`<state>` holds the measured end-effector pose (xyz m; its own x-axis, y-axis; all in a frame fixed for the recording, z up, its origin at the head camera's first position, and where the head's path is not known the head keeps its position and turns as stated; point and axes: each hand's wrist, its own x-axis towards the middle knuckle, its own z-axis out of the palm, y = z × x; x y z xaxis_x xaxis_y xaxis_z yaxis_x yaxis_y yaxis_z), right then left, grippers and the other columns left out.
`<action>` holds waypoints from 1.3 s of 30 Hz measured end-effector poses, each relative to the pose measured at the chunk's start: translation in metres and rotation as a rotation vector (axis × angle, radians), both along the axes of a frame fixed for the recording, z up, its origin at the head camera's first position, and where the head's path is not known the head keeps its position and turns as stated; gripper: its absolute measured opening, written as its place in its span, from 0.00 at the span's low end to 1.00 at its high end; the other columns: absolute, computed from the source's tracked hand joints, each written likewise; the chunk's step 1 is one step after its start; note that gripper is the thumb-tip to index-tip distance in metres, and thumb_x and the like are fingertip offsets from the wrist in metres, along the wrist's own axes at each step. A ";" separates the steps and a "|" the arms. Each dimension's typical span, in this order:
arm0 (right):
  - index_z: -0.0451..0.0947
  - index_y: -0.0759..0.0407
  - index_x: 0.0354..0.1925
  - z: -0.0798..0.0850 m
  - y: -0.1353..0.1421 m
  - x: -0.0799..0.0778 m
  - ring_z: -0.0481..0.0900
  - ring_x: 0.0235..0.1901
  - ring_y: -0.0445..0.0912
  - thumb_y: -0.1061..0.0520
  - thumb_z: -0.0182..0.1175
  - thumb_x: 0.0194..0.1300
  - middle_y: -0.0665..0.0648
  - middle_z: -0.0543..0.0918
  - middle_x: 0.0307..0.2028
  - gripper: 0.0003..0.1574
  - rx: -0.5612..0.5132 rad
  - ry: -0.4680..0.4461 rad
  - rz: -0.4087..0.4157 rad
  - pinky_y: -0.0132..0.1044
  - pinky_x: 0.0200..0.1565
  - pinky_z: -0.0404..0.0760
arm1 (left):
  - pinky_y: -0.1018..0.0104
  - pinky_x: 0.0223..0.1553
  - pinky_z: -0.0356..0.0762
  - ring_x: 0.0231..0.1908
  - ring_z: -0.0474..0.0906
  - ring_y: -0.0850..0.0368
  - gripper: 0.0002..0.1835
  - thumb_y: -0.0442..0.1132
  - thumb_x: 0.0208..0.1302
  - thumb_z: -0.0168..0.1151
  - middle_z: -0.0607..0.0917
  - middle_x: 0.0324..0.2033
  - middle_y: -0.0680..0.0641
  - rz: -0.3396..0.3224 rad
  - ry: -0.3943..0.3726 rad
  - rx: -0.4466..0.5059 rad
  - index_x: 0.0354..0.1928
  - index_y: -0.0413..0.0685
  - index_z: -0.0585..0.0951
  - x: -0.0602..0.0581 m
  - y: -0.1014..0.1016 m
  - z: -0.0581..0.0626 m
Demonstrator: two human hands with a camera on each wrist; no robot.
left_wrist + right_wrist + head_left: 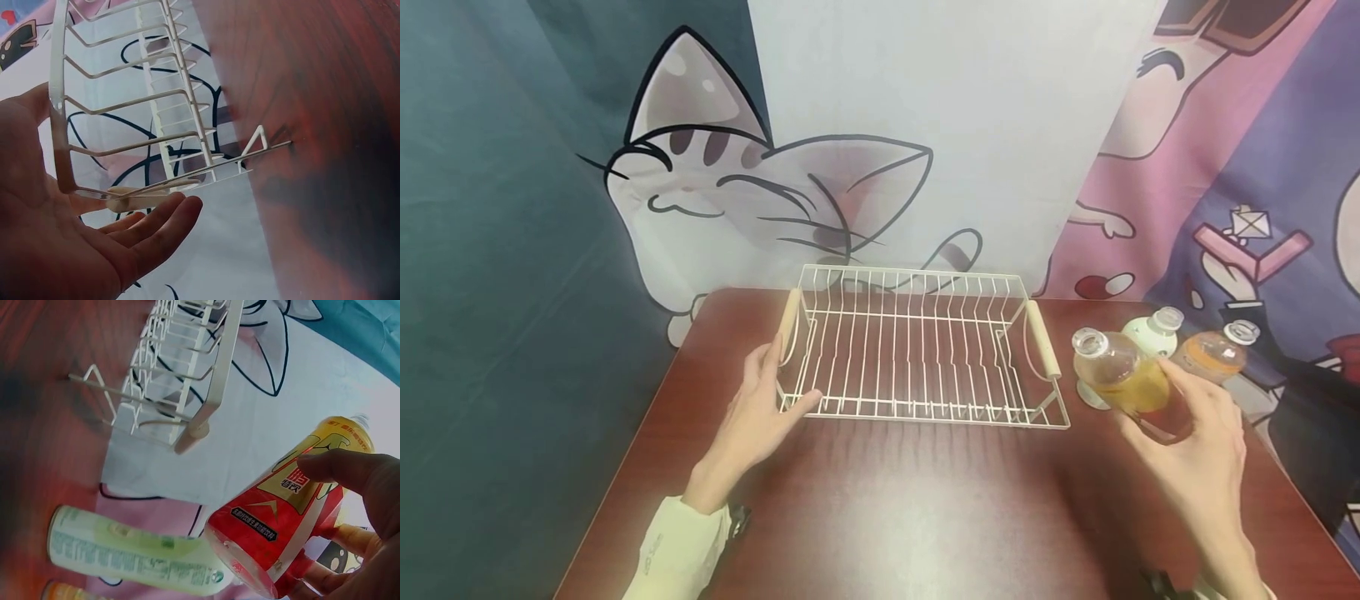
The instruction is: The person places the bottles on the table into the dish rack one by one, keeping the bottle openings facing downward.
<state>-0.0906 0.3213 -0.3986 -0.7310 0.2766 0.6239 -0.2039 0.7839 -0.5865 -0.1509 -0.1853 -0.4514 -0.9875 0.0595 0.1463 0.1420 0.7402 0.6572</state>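
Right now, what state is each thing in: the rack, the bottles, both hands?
White wire rack: standing upright on the table.
Red-and-yellow bottle: raised, tilted.
Green bottle: standing upright.
Orange bottle: standing upright.
Left hand: fingers mostly straight, at the rack's left handle.
Right hand: fingers curled around the red-and-yellow bottle.

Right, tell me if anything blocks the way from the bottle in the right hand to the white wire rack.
Only the right end of the white wire rack itself, with its wooden handle, stands between the held bottle and the rack's inside; no loose item shows in that gap.
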 end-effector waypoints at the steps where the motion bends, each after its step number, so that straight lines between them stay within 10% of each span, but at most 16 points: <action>1: 0.86 0.56 0.69 0.001 -0.001 -0.001 0.63 0.56 0.20 0.69 0.84 0.38 0.18 0.70 0.55 0.54 0.008 0.005 0.014 0.30 0.56 0.59 | 0.26 0.63 0.77 0.64 0.80 0.33 0.59 0.65 0.75 0.69 0.56 0.84 0.38 0.002 0.006 -0.004 0.92 0.54 0.44 0.000 0.000 0.001; 11: 0.87 0.60 0.65 0.005 -0.020 -0.016 0.63 0.59 0.32 0.66 0.81 0.37 0.71 0.83 0.56 0.50 0.118 0.095 0.169 0.45 0.55 0.57 | 0.22 0.73 0.61 0.80 0.58 0.26 0.53 0.61 0.73 0.72 0.56 0.84 0.34 0.045 0.199 -0.073 0.89 0.50 0.58 0.002 0.007 0.014; 17: 0.88 0.57 0.64 0.010 -0.042 -0.028 0.72 0.56 0.67 0.60 0.79 0.38 0.70 0.82 0.57 0.48 0.199 0.139 0.266 0.54 0.63 0.56 | 0.25 0.78 0.49 0.81 0.55 0.28 0.46 0.51 0.65 0.79 0.66 0.79 0.29 -0.024 0.446 -0.077 0.80 0.41 0.72 0.008 0.025 0.028; 25: 0.87 0.55 0.65 0.013 -0.067 -0.036 0.73 0.55 0.69 0.62 0.76 0.43 0.70 0.81 0.56 0.45 0.265 0.138 0.369 0.64 0.60 0.58 | 0.25 0.76 0.56 0.78 0.63 0.28 0.42 0.46 0.58 0.83 0.73 0.74 0.30 -0.198 0.636 -0.051 0.73 0.40 0.79 0.017 0.053 0.053; 39: 0.86 0.52 0.68 0.014 -0.094 -0.042 0.72 0.54 0.70 0.63 0.77 0.41 0.69 0.80 0.56 0.50 0.339 0.162 0.452 0.69 0.62 0.60 | 0.31 0.79 0.62 0.78 0.67 0.35 0.46 0.54 0.59 0.85 0.74 0.76 0.36 -0.383 0.639 -0.125 0.75 0.44 0.77 0.013 0.097 0.070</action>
<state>-0.1329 0.2278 -0.3842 -0.6182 -0.2750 0.7364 -0.6276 0.7367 -0.2517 -0.1380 -0.0879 -0.3812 -0.6198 0.4351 0.6531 0.7293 0.6265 0.2748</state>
